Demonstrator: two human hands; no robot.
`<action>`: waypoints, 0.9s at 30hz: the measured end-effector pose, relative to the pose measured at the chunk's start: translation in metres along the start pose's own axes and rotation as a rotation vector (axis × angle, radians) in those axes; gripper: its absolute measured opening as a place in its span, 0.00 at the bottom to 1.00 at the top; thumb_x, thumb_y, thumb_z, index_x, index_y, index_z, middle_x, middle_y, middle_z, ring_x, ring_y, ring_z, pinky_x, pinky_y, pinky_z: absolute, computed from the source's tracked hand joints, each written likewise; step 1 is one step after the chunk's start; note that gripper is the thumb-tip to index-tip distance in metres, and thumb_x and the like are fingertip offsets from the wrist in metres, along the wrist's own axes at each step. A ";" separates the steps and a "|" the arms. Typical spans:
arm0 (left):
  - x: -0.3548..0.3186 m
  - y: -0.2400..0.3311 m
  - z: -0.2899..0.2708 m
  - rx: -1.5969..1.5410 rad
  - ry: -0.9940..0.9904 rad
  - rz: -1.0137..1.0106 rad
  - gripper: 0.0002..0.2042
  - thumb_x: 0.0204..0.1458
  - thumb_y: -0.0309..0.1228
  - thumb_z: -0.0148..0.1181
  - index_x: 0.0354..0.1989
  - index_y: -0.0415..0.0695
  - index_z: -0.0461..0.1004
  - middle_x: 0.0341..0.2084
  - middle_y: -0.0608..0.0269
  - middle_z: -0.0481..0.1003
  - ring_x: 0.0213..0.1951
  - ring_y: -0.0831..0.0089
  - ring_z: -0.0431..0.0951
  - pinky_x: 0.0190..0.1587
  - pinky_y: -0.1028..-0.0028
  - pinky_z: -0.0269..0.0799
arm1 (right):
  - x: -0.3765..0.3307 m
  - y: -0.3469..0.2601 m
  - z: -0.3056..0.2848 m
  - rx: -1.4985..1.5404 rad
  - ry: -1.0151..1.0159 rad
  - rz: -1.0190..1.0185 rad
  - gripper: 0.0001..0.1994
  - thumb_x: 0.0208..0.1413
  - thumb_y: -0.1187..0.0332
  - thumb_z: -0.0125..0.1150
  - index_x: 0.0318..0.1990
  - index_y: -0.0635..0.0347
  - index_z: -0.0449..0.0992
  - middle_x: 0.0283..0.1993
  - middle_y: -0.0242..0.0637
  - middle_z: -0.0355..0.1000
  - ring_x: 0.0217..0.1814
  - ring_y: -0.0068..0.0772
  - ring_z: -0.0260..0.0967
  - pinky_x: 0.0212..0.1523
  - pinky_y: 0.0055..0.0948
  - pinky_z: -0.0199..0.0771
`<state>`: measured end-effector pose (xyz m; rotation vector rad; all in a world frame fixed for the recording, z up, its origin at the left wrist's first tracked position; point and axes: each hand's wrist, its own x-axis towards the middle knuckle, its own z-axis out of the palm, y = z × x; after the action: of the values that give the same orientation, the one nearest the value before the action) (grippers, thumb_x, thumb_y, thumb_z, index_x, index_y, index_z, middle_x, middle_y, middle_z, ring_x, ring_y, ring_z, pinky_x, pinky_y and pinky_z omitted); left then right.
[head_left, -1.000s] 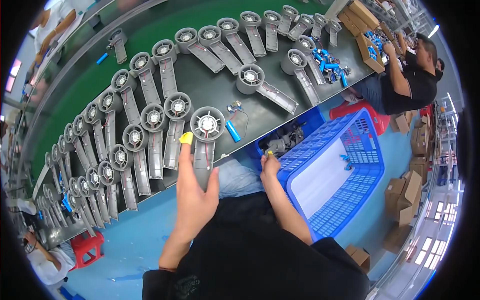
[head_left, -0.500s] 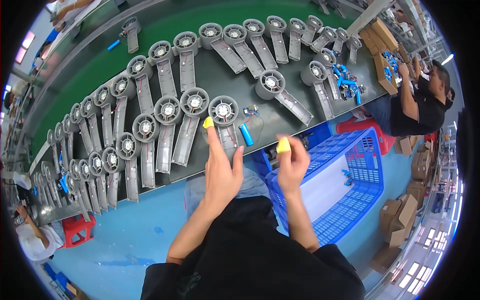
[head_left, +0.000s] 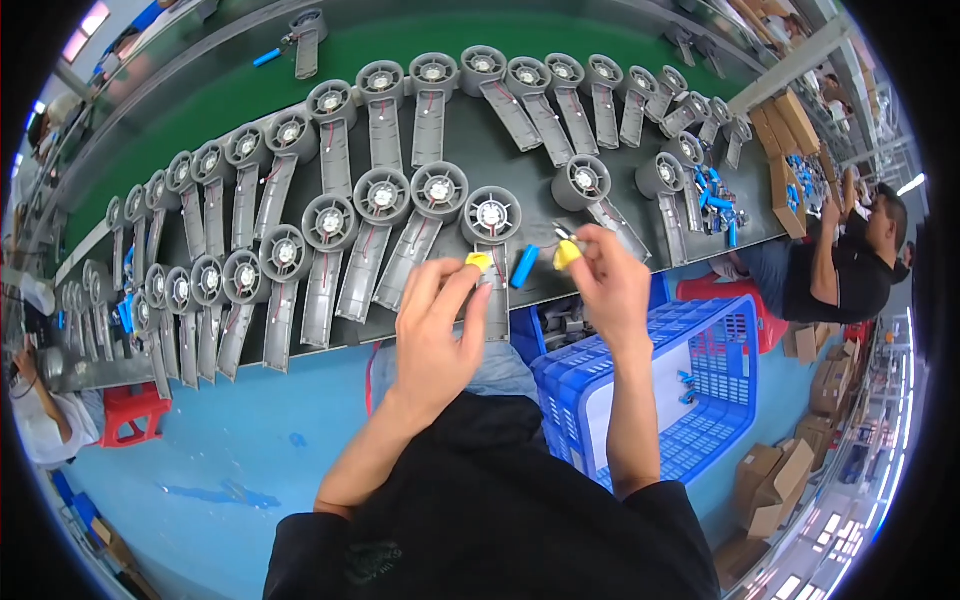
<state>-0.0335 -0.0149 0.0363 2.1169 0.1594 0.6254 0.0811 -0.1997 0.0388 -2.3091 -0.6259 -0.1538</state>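
Closest to me on the bench lies a grey handheld fan housing (head_left: 491, 216), its round head away from me and its open handle toward me. My left hand (head_left: 438, 325) is over that handle, fingers bent and thumb apart, holding nothing that I can see. A yellow cover sits on its index fingertip. My right hand (head_left: 614, 285), also with a yellow-covered fingertip, pinches a small circuit board (head_left: 562, 234), mostly hidden by the fingers. Between my hands is a blue cylindrical battery (head_left: 524, 266), with a thin wire toward the board.
Rows of similar fan housings (head_left: 381, 196) cover the dark bench. Blue batteries with boards (head_left: 715, 200) lie heaped at the right, by a cardboard box (head_left: 787, 205). A blue plastic crate (head_left: 567, 392) stands below the bench edge. A co-worker (head_left: 862, 255) sits at far right.
My right hand has moved forward from over the crate to the circuit board and closed on it. The left hand has shifted to the handle of the nearest fan housing. The view has turned slightly.
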 end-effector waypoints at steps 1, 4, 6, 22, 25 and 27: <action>0.005 0.004 -0.003 -0.010 -0.004 0.093 0.19 0.49 0.22 0.65 0.52 0.37 0.75 0.43 0.51 0.74 0.39 0.63 0.77 0.45 0.69 0.72 | -0.006 -0.004 -0.008 0.074 0.055 0.007 0.13 0.49 0.77 0.68 0.43 0.62 0.75 0.18 0.28 0.64 0.18 0.17 0.59 0.19 0.20 0.56; 0.021 0.018 -0.010 -0.264 -0.105 0.120 0.21 0.50 0.21 0.64 0.55 0.35 0.73 0.49 0.50 0.74 0.50 0.60 0.75 0.53 0.68 0.69 | -0.010 -0.025 -0.025 0.169 0.042 -0.179 0.13 0.46 0.81 0.69 0.40 0.63 0.75 0.20 0.23 0.64 0.19 0.09 0.57 0.19 0.14 0.51; 0.020 0.016 -0.008 -0.374 -0.136 0.105 0.23 0.49 0.21 0.65 0.56 0.34 0.72 0.52 0.49 0.73 0.53 0.61 0.73 0.55 0.67 0.69 | -0.008 -0.040 -0.027 0.295 -0.008 -0.333 0.12 0.45 0.80 0.69 0.38 0.64 0.76 0.21 0.26 0.67 0.18 0.10 0.58 0.18 0.15 0.54; 0.006 0.003 0.008 0.122 -0.117 0.052 0.08 0.51 0.28 0.63 0.39 0.43 0.76 0.25 0.57 0.73 0.20 0.56 0.75 0.22 0.64 0.70 | -0.034 -0.017 0.036 0.644 -0.040 0.128 0.15 0.51 0.83 0.58 0.47 0.66 0.78 0.42 0.34 0.73 0.24 0.11 0.63 0.25 0.14 0.63; 0.008 -0.002 0.012 0.208 -0.115 0.072 0.07 0.51 0.25 0.63 0.39 0.42 0.77 0.23 0.58 0.72 0.18 0.64 0.73 0.21 0.68 0.68 | -0.031 -0.017 0.039 0.645 -0.008 0.071 0.15 0.48 0.84 0.59 0.44 0.65 0.79 0.44 0.35 0.74 0.23 0.11 0.62 0.24 0.14 0.63; 0.012 -0.003 0.013 0.219 -0.110 0.075 0.08 0.50 0.23 0.64 0.39 0.40 0.78 0.22 0.60 0.71 0.17 0.71 0.71 0.20 0.72 0.65 | -0.027 -0.019 0.043 0.639 0.002 0.040 0.14 0.48 0.85 0.59 0.43 0.66 0.79 0.46 0.36 0.74 0.23 0.10 0.62 0.24 0.13 0.63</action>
<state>-0.0164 -0.0184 0.0322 2.3724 0.0903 0.5544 0.0450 -0.1694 0.0122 -1.7007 -0.5304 0.0594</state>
